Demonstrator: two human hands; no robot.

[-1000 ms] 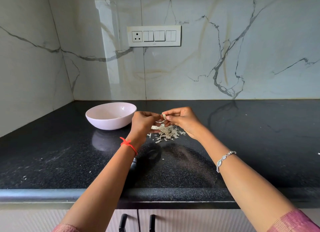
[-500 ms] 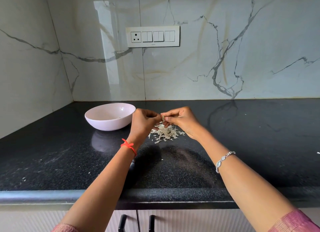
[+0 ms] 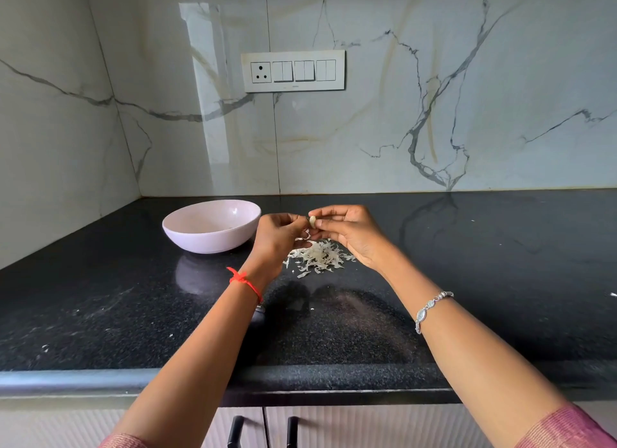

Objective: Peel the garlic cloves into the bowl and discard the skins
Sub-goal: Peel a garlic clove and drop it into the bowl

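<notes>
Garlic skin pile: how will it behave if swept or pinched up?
Probably very light and floppy: the garlic skin pile is thin, curled flakes lying loose. Likely to scatter rather than slide as one; stray flakes dot the countertop. A pinch would probably lift only a few.

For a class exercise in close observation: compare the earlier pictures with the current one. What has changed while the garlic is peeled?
Almost nothing moved. The left hand and right hand still pinch the clove above the skins, fingertips shifting only slightly; no grip was taken or released. Bowl and counter stayed put.
</notes>
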